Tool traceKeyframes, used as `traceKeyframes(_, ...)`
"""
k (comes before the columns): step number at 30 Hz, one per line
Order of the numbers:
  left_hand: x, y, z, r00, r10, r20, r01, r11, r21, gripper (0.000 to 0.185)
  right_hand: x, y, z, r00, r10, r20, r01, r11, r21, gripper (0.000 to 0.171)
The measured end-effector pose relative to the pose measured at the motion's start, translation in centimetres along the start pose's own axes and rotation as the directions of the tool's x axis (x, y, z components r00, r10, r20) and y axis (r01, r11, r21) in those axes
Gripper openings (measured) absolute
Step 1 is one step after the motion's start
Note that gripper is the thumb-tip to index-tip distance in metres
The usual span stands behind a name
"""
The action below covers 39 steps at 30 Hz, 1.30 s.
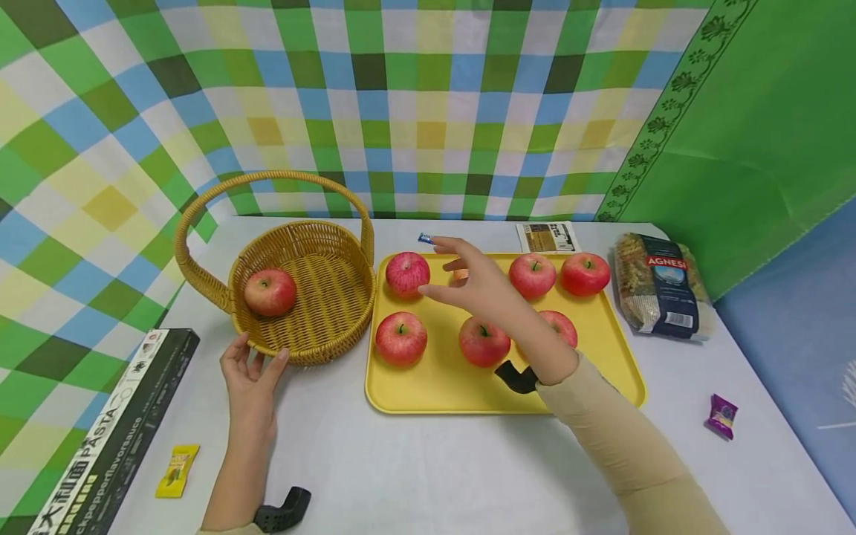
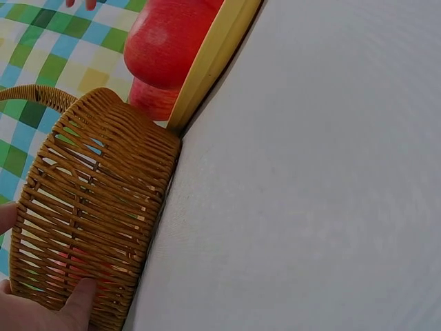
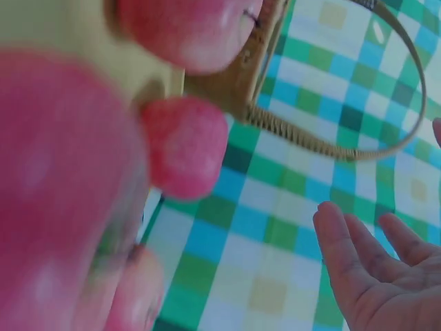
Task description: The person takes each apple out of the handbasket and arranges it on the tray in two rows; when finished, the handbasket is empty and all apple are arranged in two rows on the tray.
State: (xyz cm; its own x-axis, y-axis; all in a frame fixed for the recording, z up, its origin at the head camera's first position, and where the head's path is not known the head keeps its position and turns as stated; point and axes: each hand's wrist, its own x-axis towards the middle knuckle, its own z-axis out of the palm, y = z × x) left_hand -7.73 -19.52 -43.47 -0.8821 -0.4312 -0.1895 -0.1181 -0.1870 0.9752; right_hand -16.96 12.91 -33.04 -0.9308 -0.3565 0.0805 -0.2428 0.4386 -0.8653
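Observation:
My left hand (image 1: 250, 379) holds the near left side of a round wicker basket (image 1: 334, 349), its thumb at the rim; in the left wrist view a finger presses the woven wall (image 2: 96, 200). One red apple (image 1: 270, 292) lies inside the basket at its left. Over the yellow tray (image 1: 428, 397) my right hand (image 1: 478, 286) hovers with fingers spread and nothing in them. Its fingertips overlap the back left apple (image 1: 408, 274) in the head view. Several more apples stand in rows on the tray, such as the front left one (image 1: 401, 339); the hand and forearm partly hide some.
A pasta bag (image 1: 662, 286) stands right of the tray, with a purple wrapped sweet (image 1: 721, 416) nearer me. A long dark box (image 1: 120, 431) and a yellow packet (image 1: 177, 471) lie at the left. Behind the tray are a flat printed packet (image 1: 548, 238) and a small blue wrapper (image 1: 426, 238).

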Motion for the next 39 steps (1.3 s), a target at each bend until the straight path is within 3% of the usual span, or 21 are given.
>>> traceKeyframes(9,-0.1,0.0,0.0,1.0,0.0,0.0,0.0,1.0,-0.002,0.072,3.0,-1.7,5.0,0.997,-0.036,0.075,0.041,0.996,-0.074,0.079)
traceKeyframes(15,-0.1,-0.1,-0.1,1.0,0.001,-0.004,-0.001,1.0,0.001,0.071,4.5,-3.2,8.2,0.991,-0.038,0.127,0.044,0.998,-0.044,0.077)
traceKeyframes(25,0.0,-0.2,-0.1,1.0,0.004,0.0,-0.004,1.0,0.0,0.071,6.5,-4.0,13.2,0.988,-0.031,0.151,0.049,0.992,-0.115,0.081)
traceKeyframes(39,0.1,-0.4,-0.1,1.0,0.009,0.011,-0.008,1.0,-0.03,0.068,9.3,-4.3,19.3,0.992,-0.02,0.123,0.042,0.984,-0.176,0.078)
